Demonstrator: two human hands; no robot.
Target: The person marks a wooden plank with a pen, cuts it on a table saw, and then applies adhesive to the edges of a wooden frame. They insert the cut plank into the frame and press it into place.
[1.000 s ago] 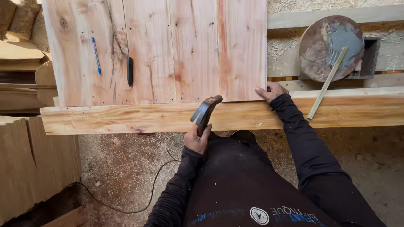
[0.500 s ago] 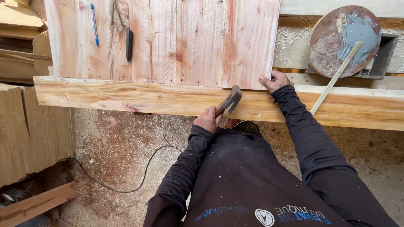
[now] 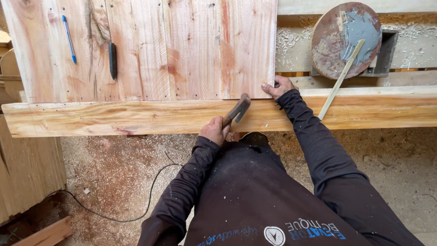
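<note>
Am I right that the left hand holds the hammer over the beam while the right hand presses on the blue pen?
Not quite. In the head view the right hand presses the corner of the plank panel, not the blue pen. The left hand does hold the hammer over the beam.

Pretty clearly a rough woodworking shop or carpentry yard: sawdust and shavings all over the dirt floor (image 3: 114, 168), a black power cable (image 3: 150, 191) snaking through it, raw plank panels (image 3: 150, 50) laid on a heavy timber beam (image 3: 136, 117), more boards stacked at the left (image 3: 25, 177), plus a hammer (image 3: 236, 110) and a blue pen (image 3: 68, 38).
</note>
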